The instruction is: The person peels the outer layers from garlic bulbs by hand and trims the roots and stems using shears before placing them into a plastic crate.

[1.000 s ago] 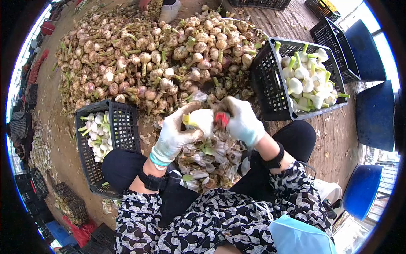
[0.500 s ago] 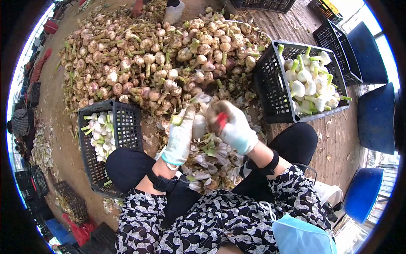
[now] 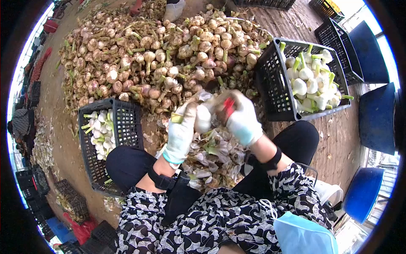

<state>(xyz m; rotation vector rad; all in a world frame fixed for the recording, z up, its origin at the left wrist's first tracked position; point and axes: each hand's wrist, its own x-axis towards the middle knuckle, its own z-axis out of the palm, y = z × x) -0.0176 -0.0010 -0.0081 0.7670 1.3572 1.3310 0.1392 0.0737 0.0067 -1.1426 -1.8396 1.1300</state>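
Observation:
My left hand point(image 3: 181, 134), in a white glove, grips a peeled white garlic bulb point(image 3: 203, 119) by its green stem end. My right hand point(image 3: 242, 119), also gloved, holds a small red-handled tool point(image 3: 229, 104) against the bulb's top. Both hands hover over a heap of torn-off garlic skins point(image 3: 215, 158) lying between my knees. Just beyond them spreads a big pile of unpeeled garlic point(image 3: 156, 55) on the ground.
A black crate point(image 3: 122, 127) at my left holds small peeled bulbs. A second black crate point(image 3: 270, 80) at the right holds larger peeled bulbs with green stems. Blue tubs point(image 3: 374, 122) and empty crates stand at the right. Another person's shoe point(image 3: 172, 9) shows at the top.
The bulb has been turned in my left hand from lying sideways to end-up, and both hands rose slightly. My right hand with the red tool stays on the bulb.

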